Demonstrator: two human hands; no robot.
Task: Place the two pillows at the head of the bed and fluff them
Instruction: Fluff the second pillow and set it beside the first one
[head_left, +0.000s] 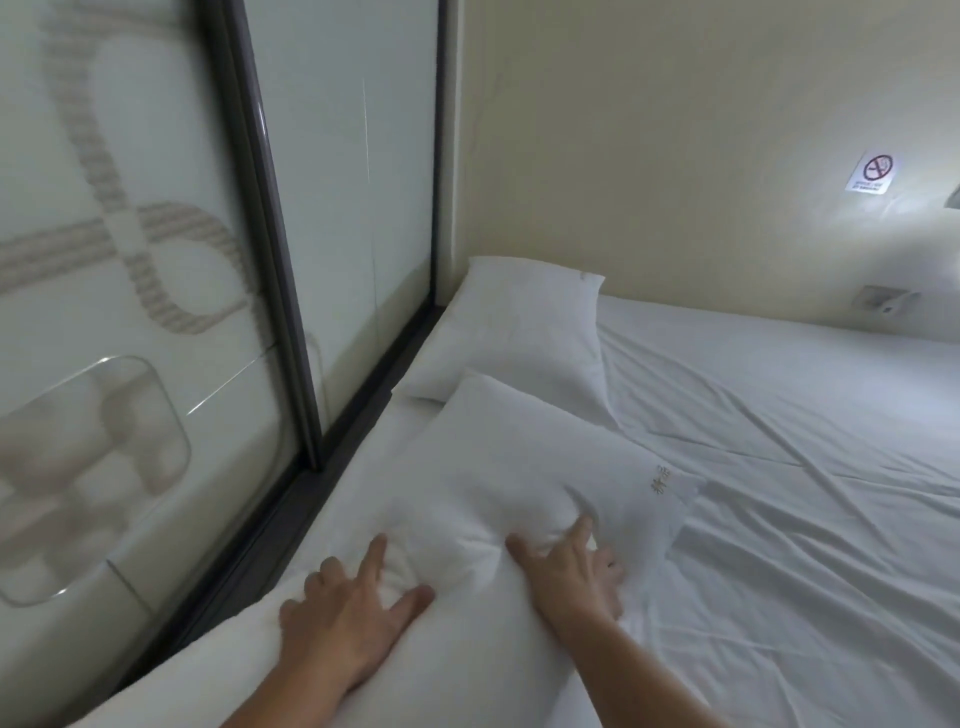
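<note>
Two white pillows lie on the bed along the glass wall. The far pillow (519, 327) rests in the corner against the cream wall. The near pillow (514, 457) overlaps its lower edge and carries a small gold embroidered mark. My left hand (348, 613) presses flat on the near pillow's left part, fingers spread. My right hand (571, 571) pushes into its lower right part, fingers spread and sunk in the fabric. A bulge of pillow stands between the two hands.
A frosted glass partition (156, 260) with a dark frame (270, 249) runs along the bed's left side. The wrinkled white sheet (779, 467) spreads to the right. On the cream wall are a no-smoking sign (872, 174) and a socket (883, 300).
</note>
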